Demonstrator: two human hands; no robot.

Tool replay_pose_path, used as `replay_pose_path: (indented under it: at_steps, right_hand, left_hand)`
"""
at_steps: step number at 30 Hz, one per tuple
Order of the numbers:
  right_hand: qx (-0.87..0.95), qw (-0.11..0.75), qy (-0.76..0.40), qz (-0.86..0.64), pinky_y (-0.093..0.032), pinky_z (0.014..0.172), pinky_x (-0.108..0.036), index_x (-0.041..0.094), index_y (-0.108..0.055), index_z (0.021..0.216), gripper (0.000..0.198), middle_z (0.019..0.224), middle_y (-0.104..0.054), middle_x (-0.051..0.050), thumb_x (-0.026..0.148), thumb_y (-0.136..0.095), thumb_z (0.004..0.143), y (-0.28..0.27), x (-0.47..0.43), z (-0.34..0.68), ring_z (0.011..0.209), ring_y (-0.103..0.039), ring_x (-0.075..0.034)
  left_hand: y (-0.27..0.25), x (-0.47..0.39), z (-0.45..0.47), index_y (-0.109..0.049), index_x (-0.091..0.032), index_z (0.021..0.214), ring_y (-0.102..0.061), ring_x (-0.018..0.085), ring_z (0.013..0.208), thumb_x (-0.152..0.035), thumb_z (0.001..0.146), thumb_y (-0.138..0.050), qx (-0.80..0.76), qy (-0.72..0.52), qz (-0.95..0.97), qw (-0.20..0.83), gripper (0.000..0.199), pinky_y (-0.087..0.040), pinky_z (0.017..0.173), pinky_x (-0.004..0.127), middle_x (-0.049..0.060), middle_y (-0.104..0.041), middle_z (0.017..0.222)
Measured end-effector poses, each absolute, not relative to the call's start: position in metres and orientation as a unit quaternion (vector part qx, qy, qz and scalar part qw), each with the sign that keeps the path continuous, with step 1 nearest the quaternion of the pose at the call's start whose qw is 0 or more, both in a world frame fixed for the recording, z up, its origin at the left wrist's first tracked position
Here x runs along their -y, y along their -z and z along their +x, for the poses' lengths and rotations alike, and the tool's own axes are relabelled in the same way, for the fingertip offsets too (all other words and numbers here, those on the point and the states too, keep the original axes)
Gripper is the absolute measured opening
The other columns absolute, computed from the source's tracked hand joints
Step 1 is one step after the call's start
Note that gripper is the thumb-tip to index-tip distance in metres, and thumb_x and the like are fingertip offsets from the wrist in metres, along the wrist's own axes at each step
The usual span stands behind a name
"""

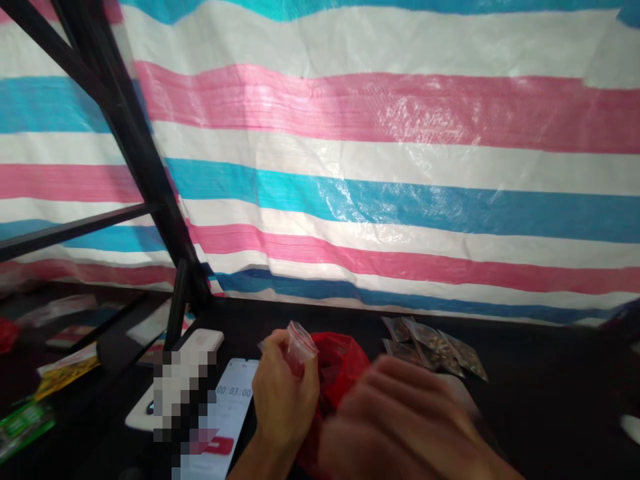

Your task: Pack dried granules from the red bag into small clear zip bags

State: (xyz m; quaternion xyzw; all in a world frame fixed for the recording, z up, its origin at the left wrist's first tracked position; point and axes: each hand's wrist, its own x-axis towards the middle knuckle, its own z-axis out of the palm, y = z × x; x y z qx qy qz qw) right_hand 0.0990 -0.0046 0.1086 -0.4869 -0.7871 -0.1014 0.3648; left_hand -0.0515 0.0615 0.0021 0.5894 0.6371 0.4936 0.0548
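Note:
My left hand (pixel 286 393) is closed around a small clear zip bag (pixel 302 341), whose red-lined top edge sticks up above the fingers. Right behind it lies an open red plastic bag (pixel 345 353) on the black table; its inside is mostly hidden by my hands. My right hand (pixel 400 420) is over the near right side of the red bag, smeared by motion. Its fingers look bent, but whether they hold anything does not show. Beyond the right hand several clear zip bags (pixel 437 348) filled with small brownish pieces lie in a loose pile.
A phone (pixel 235 400) showing a timer lies left of my left hand, beside a white power-bank-like object (pixel 200 347). A black metal frame (pixel 135 147) rises on the left. Yellow (pixel 70 370) and green packets (pixel 25 427) lie beyond. A striped tarp (pixel 375 167) hangs behind.

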Motion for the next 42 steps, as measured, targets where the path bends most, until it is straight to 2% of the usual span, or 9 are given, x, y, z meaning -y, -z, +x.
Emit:
replay_pose_path:
  at_steps: [4, 8, 13, 19, 26, 29, 32, 37, 42]
  right_hand:
    - [0.913, 0.120, -0.019, -0.389, -0.054, 0.083, -0.032, 0.019, -0.067, 0.088, 0.025, 0.088, -0.075, -0.004, 0.013, -0.045, 0.100, -0.097, -0.044, 0.098, 0.082, -0.071, -0.019]
    - [0.886, 0.001, -0.071, -0.458, -0.050, 0.086, -0.036, 0.018, -0.067, 0.101, 0.020, 0.104, -0.076, -0.008, 0.017, -0.047, 0.101, -0.071, -0.059, 0.102, 0.092, -0.073, -0.024]
    - [0.846, -0.043, -0.076, -0.526, -0.046, 0.097, -0.045, 0.018, -0.062, 0.124, 0.035, 0.122, -0.072, -0.012, 0.023, -0.069, 0.090, -0.071, -0.055, 0.109, 0.108, -0.070, -0.032]
    - [0.827, -0.073, -0.064, -0.553, -0.045, 0.101, -0.048, 0.014, -0.065, 0.121, 0.043, 0.128, -0.068, -0.016, 0.016, -0.077, 0.080, -0.075, -0.057, 0.117, 0.117, -0.066, -0.034]
    - [0.828, -0.116, -0.091, -0.542, -0.050, 0.094, -0.039, 0.013, -0.069, 0.118, 0.032, 0.122, -0.073, -0.015, 0.007, -0.061, 0.087, -0.074, -0.060, 0.109, 0.112, -0.070, -0.030]
    - [0.819, -0.126, -0.088, -0.553, -0.053, 0.085, -0.037, 0.013, -0.069, 0.117, 0.033, 0.121, -0.073, -0.016, 0.003, -0.056, 0.088, -0.080, -0.059, 0.113, 0.107, -0.072, -0.031]
    - [0.807, -0.137, -0.080, -0.569, -0.054, 0.080, -0.035, 0.013, -0.069, 0.116, 0.036, 0.121, -0.073, -0.017, 0.000, -0.053, 0.087, -0.087, -0.057, 0.117, 0.104, -0.074, -0.030]
    - [0.785, -0.159, -0.072, -0.594, -0.055, 0.077, -0.034, 0.012, -0.075, 0.104, 0.029, 0.109, -0.076, -0.020, 0.002, -0.052, 0.089, -0.089, -0.057, 0.121, 0.099, -0.075, -0.030]
    - [0.783, -0.166, -0.064, -0.596, -0.056, 0.079, -0.035, 0.012, -0.075, 0.108, 0.031, 0.115, -0.075, -0.021, 0.001, -0.052, 0.089, -0.087, -0.058, 0.119, 0.103, -0.074, -0.031]
  left_hand:
    - [-0.009, -0.065, -0.054, -0.048, -0.017, 0.121, -0.075, 0.029, 0.084, -0.026, 0.090, -0.057, -0.676, -0.388, 0.626, 0.029, 0.033, -0.054, 0.071, 0.037, 0.010, -0.074, 0.097]
    - [-0.007, -0.068, -0.059, -0.047, -0.009, 0.132, -0.074, 0.031, 0.096, -0.017, 0.090, -0.055, -0.642, -0.296, 0.703, -0.078, 0.044, -0.054, 0.081, 0.039, 0.017, -0.074, 0.107]
    - [-0.005, -0.060, -0.061, -0.047, -0.008, 0.135, -0.073, 0.031, 0.096, -0.024, 0.094, -0.054, -0.655, -0.254, 0.704, -0.105, 0.045, -0.055, 0.075, 0.038, 0.017, -0.071, 0.111]
    - [-0.002, -0.045, -0.051, -0.042, -0.018, 0.141, -0.075, 0.030, 0.087, -0.052, 0.094, -0.055, -0.670, -0.239, 0.702, 0.035, 0.059, -0.053, 0.062, 0.035, 0.017, -0.060, 0.126]
    - [0.014, -0.053, -0.055, -0.042, -0.024, 0.138, -0.073, 0.022, 0.084, -0.006, 0.082, -0.049, -0.604, -0.323, 0.691, 0.231, 0.060, -0.053, 0.072, 0.033, 0.014, -0.054, 0.129]
    - [0.010, -0.062, -0.057, -0.043, -0.023, 0.131, -0.069, 0.023, 0.099, -0.008, 0.079, -0.052, -0.557, -0.449, 0.621, 0.321, 0.055, -0.052, 0.088, 0.037, 0.009, -0.060, 0.118]
    - [0.002, -0.065, -0.056, -0.044, -0.025, 0.126, -0.066, 0.017, 0.083, -0.015, 0.080, -0.054, -0.521, -0.543, 0.530, 0.391, 0.048, -0.054, 0.080, 0.032, 0.001, -0.061, 0.102]
    - [-0.005, -0.064, -0.057, -0.047, -0.026, 0.125, -0.062, 0.014, 0.071, -0.021, 0.079, -0.057, -0.530, -0.588, 0.482, 0.375, 0.047, -0.052, 0.068, 0.026, -0.001, -0.060, 0.096]
    - [-0.005, -0.064, -0.061, -0.042, -0.025, 0.136, -0.070, 0.025, 0.079, -0.029, 0.089, -0.049, -0.644, -0.419, 0.550, 0.327, 0.048, -0.051, 0.077, 0.039, 0.008, -0.068, 0.106]
